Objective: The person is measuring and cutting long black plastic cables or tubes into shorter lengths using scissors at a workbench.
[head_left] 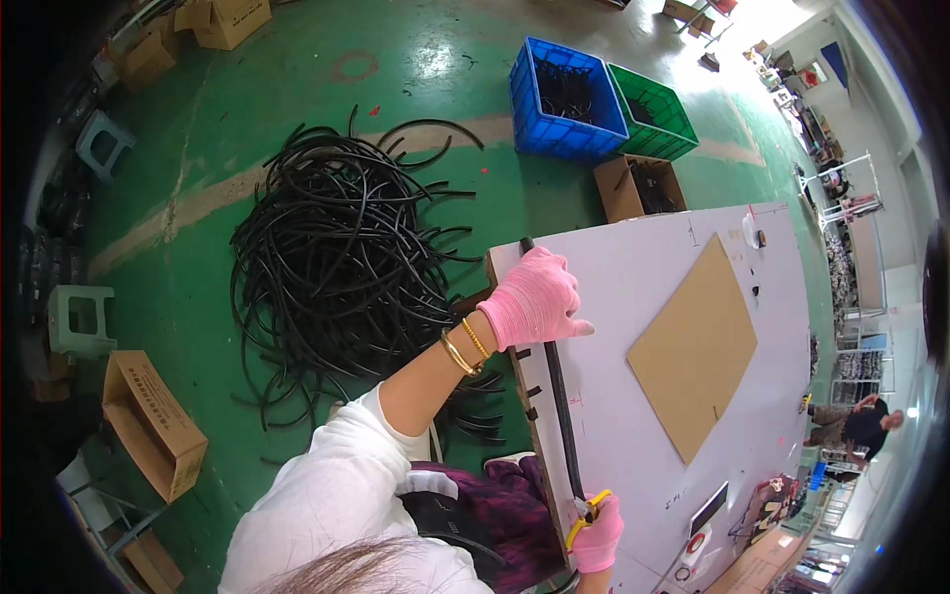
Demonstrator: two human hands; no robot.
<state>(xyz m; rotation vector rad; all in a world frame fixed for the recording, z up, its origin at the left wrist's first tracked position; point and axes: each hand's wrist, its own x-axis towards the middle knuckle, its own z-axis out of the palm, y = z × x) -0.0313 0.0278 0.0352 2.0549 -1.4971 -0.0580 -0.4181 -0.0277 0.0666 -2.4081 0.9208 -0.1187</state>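
My left hand (536, 300), in a pink glove, is closed over the far part of a black rubber tube (562, 406). Its thumb sticks out to the right. The tube lies along the left edge of the white table (633, 297), its far end poking past my fingers. Lower down, my right hand (598, 543), also pink-gloved, holds yellow-handled cutters (584, 513). Their jaws meet the near part of the tube; whether they have cut into it I cannot tell. More black tube shows below the cutters.
A large heap of black tubes (341, 247) lies on the green floor to the left. Beyond the table stand a blue crate (569, 139), a green crate (678, 129) and a cardboard box (618, 193). A brown cardboard sheet (693, 346) rests on the table; a person (863, 424) is far right.
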